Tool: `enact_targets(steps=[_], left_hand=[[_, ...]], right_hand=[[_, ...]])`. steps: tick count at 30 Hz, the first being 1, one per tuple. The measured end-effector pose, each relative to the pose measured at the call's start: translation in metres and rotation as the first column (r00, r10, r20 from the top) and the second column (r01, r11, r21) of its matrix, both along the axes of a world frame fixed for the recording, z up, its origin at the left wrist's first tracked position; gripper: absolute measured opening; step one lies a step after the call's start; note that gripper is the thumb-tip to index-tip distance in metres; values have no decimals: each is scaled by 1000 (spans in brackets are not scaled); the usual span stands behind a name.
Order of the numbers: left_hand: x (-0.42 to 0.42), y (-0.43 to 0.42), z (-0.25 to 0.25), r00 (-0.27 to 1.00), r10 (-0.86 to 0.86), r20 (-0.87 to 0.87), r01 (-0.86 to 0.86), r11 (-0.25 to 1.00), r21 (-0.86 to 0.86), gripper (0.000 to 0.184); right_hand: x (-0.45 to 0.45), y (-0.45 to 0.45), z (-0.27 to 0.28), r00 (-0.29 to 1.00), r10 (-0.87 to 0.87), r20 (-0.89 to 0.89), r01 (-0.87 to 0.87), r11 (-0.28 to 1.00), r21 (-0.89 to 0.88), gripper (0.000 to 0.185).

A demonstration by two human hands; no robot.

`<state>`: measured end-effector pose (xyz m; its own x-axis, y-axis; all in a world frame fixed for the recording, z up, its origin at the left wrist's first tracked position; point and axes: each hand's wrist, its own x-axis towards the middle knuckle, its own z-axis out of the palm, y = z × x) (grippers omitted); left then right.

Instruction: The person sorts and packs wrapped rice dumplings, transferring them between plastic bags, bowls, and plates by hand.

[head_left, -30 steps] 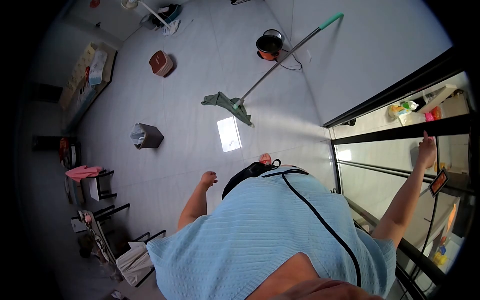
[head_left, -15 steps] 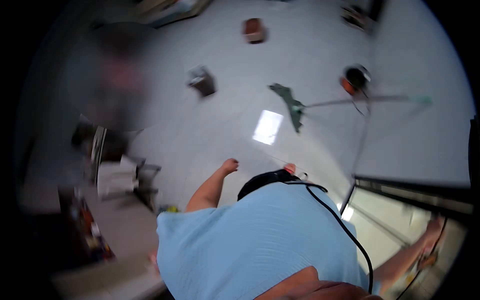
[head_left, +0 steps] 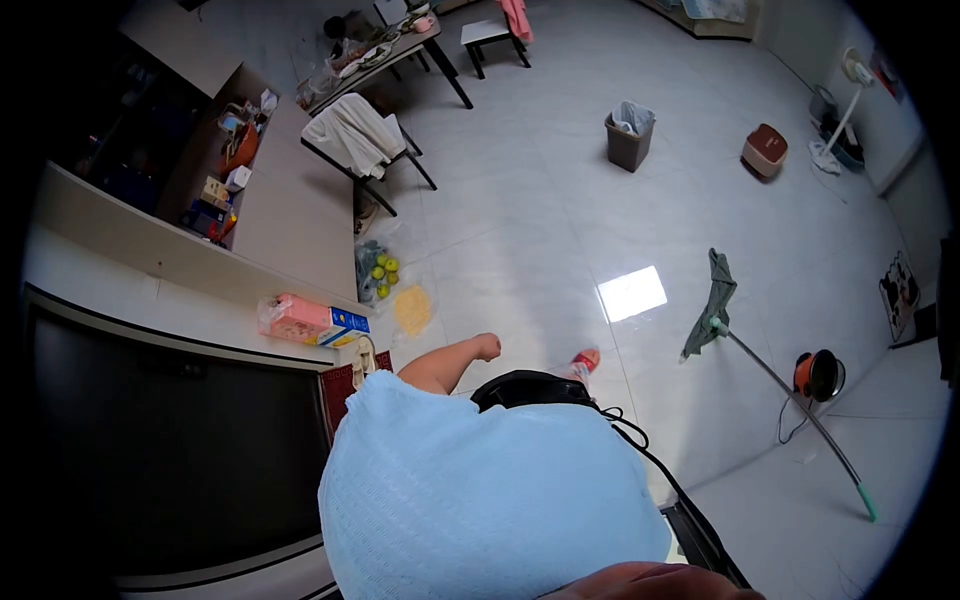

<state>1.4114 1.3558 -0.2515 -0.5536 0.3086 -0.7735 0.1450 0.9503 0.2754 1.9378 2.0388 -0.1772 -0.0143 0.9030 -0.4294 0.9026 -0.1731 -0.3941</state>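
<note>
My left hand (head_left: 487, 347) hangs in front of my body above the pale floor tiles, its fingers curled in and nothing visible in them. Around it are my light blue shirt (head_left: 490, 480), a black bag (head_left: 530, 390) at my waist, and one foot in a red slipper (head_left: 586, 360). A black cord (head_left: 665, 478) runs down my right side. My right hand is out of the picture. On the floor ahead to the right, a flat mop with a green-grey cloth head (head_left: 712, 305) has its pole leaning toward the lower right.
Left: a dark door (head_left: 170, 440), pink package (head_left: 298, 318), bag of green fruit (head_left: 380, 272), cabinet (head_left: 285, 215) and a chair with white cloth (head_left: 355, 140). Ahead: a waste bin (head_left: 630, 145) and brown-pink box (head_left: 765, 150). Right: a round orange-black device (head_left: 818, 376) with cord.
My view has swung left, so the mop and bin sit farther right and the door shows. My right arm has left the picture. My left hand stays in front of my body, slightly farther right.
</note>
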Motion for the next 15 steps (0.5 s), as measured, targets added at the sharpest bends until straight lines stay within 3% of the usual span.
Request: enact_targets(steps=[2, 5, 7, 8, 9, 11, 15], left_hand=[[4, -27, -13, 996, 81, 23, -81, 997, -7, 25], [-10, -46, -25, 975, 223, -22, -219, 969, 118, 19], [-31, -50, -10, 881, 470, 55, -472, 866, 166, 21], [-47, -59, -10, 873, 486, 50, -486, 855, 178, 21], [-58, -67, -11, 865, 501, 15, -491, 841, 226, 24], [-90, -88, -5, 848, 530, -22, -504, 818, 277, 28], [-143, -150, 25, 801, 595, -73, -559, 785, 267, 33]], right_hand=[[-24, -24, -24, 995, 85, 56, -74, 982, -172, 39], [-83, -63, -63, 961, 277, 19, -256, 911, -323, 39], [-153, -104, -103, 890, 441, -117, -456, 861, -226, 34], [-199, -125, -118, 778, 581, -239, -616, 779, -116, 32], [-238, -140, -121, 739, 556, -380, -653, 729, -205, 29], [-306, -162, -128, 656, 647, -389, -750, 615, -242, 29], [-436, -178, -149, 412, 854, -316, -911, 382, -156, 29]])
